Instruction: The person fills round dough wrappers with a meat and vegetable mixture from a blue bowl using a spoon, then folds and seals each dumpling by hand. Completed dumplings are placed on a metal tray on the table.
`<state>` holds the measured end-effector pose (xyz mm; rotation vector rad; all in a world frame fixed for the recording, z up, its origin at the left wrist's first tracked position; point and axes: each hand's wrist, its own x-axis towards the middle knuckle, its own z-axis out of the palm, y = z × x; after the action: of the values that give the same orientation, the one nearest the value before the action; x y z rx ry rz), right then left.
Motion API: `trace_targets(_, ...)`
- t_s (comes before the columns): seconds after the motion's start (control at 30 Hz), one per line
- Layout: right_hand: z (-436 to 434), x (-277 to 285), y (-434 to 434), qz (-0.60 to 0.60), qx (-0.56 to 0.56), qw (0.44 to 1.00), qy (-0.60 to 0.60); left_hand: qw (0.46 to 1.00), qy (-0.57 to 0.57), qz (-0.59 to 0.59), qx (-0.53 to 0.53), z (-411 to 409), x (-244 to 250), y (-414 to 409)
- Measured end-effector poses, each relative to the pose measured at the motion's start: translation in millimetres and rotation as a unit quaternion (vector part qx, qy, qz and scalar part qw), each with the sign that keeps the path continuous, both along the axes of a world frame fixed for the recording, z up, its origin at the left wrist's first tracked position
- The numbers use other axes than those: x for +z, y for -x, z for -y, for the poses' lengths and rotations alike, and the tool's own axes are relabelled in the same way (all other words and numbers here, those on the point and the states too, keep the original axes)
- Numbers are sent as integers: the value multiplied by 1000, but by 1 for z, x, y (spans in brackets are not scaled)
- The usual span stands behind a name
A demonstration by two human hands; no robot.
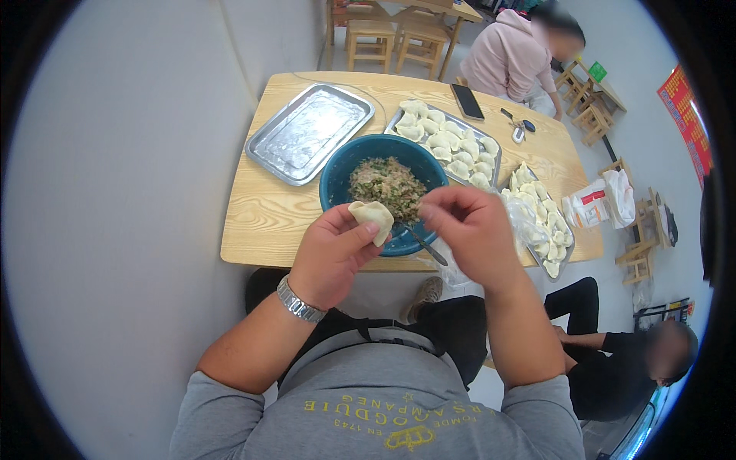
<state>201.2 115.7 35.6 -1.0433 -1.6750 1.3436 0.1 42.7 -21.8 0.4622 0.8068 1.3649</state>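
A folded dumpling (375,219) is pinched in my left hand (336,250), its thumb across the front of the wrapper. My right hand (468,230) hovers over the right rim of a teal plastic bowl (336,167), its thumb and index finger close together. Whether anything lies between those fingertips I cannot tell. Minced filling with green bits (386,183) fills the middle of the bowl. A metal utensil (428,247) leans in it, handle over the near rim.
An empty metal tray (310,129) stands left of the bowl. Trays of dumplings (451,138) (543,213) stand to the right, near a clear plastic bag (526,221), a phone (467,102), keys (518,127) and flour bags (586,206). Two people sit nearby; a wall rises at left.
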Motion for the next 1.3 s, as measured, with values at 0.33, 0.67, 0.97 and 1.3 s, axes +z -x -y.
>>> trace_targets(0.33, -25, -7, 13, -58, -117, 933, -336, 1000, -4, 9, 17, -4, 1, 10)
trace_targets(0.67, -47, -31, 8, 186, -23, 941, -280, 987, -51, -148, 35, -9, -10, 16)
trace_targets(0.97, -26, 20, 8, 255, 95, 945, -182, 963, -107, -246, 5, -11, -13, 6)
trace_targets(1.3, -10, 30, 22, 231, 211, 898, -309, 938, -130, -317, -48, -8, -2, -1)
